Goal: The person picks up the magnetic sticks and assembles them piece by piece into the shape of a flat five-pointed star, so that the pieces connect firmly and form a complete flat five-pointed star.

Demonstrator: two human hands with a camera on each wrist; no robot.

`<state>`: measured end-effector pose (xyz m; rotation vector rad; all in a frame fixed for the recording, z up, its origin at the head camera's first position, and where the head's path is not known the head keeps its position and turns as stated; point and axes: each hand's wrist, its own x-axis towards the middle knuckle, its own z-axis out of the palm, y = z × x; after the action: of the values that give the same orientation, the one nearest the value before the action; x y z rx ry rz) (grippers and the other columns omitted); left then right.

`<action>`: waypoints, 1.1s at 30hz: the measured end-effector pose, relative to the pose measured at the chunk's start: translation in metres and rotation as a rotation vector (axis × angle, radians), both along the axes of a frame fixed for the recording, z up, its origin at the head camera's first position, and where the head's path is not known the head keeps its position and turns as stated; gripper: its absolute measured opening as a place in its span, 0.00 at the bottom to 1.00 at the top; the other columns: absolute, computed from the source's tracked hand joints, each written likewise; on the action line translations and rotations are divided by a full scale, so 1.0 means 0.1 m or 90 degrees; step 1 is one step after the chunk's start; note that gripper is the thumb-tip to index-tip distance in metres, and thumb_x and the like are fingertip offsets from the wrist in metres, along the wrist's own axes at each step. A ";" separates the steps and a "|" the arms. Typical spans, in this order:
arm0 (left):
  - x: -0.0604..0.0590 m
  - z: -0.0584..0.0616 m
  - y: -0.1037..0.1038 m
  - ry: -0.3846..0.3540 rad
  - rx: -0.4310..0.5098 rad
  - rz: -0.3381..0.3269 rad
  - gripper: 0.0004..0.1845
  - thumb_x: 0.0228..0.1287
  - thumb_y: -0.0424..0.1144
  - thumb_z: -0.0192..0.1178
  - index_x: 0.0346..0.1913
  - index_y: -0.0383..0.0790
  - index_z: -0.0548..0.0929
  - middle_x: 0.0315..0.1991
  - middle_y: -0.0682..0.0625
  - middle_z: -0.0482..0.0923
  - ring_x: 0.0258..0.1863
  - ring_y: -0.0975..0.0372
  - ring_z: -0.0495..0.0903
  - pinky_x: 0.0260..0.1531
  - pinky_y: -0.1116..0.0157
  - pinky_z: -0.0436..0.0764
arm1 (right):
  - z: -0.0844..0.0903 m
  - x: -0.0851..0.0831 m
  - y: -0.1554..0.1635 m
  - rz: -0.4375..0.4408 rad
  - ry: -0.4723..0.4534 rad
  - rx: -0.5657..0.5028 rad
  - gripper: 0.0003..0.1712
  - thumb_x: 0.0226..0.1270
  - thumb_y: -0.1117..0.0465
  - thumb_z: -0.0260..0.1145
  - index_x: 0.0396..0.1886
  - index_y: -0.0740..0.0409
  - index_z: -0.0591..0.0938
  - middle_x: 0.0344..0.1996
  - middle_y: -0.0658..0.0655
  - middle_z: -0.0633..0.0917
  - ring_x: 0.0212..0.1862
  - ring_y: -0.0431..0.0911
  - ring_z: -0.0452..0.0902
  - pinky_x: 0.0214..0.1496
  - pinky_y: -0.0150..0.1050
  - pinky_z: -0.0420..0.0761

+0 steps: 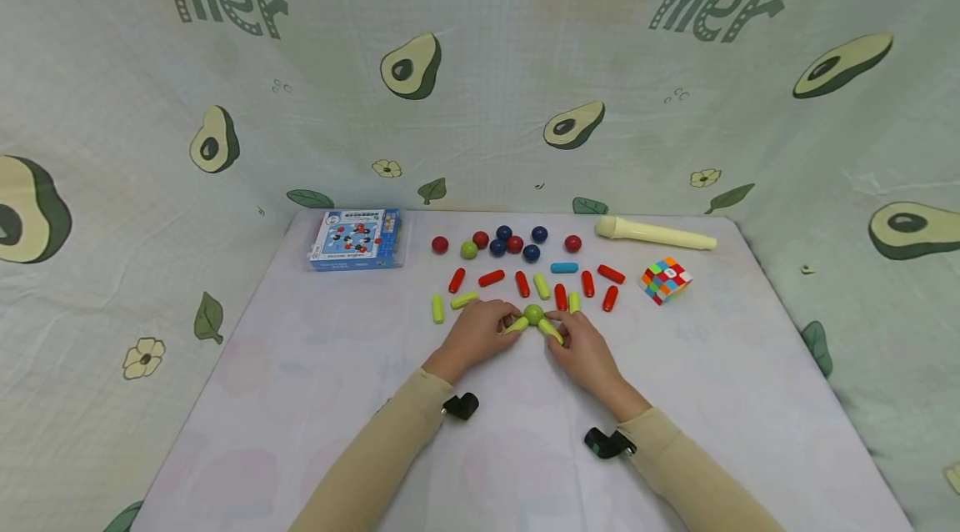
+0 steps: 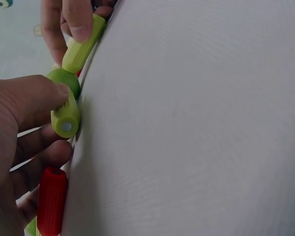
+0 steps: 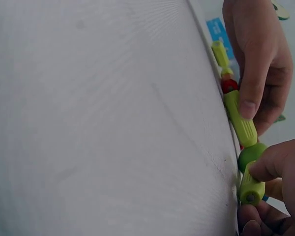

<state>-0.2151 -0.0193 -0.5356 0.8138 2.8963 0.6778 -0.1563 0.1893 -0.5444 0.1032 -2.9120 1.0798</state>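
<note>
With both hands at mid-table (image 1: 300, 365), we pinch one yellow-green rod each, left hand (image 1: 474, 333) and right hand (image 1: 583, 350), holding them against the green ball (image 1: 533, 314) between; spare rods (image 1: 491, 278) and balls (image 1: 514, 244) lie just beyond

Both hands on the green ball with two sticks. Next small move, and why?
Probably lift the left hand off to fetch another lime plastic stick. The green ball already carries one lime stick under each hand, and the right hand can steady it.
</note>
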 end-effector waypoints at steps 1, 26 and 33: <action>0.00 0.00 -0.01 0.001 0.000 0.002 0.16 0.65 0.50 0.70 0.53 0.50 0.88 0.31 0.63 0.79 0.33 0.67 0.74 0.47 0.62 0.73 | 0.00 0.00 0.00 0.001 0.000 0.002 0.22 0.67 0.60 0.69 0.61 0.53 0.82 0.36 0.52 0.76 0.33 0.44 0.70 0.34 0.39 0.71; -0.02 -0.04 -0.14 -0.032 0.054 0.001 0.18 0.63 0.48 0.72 0.54 0.47 0.86 0.35 0.61 0.78 0.33 0.67 0.74 0.37 0.70 0.76 | 0.05 -0.16 -0.06 0.059 0.001 0.041 0.30 0.69 0.62 0.70 0.70 0.49 0.76 0.37 0.53 0.77 0.32 0.44 0.70 0.34 0.39 0.73; -0.03 -0.04 -0.15 -0.027 0.048 0.006 0.18 0.64 0.50 0.72 0.53 0.48 0.86 0.34 0.62 0.77 0.32 0.67 0.73 0.36 0.70 0.75 | 0.06 -0.16 -0.07 0.048 0.019 0.039 0.29 0.68 0.60 0.70 0.68 0.50 0.77 0.39 0.53 0.78 0.33 0.45 0.69 0.33 0.39 0.71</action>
<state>-0.2179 -0.0339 -0.5393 0.7842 2.8547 0.8002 -0.1727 0.1825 -0.5382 0.2304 -2.9374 0.9901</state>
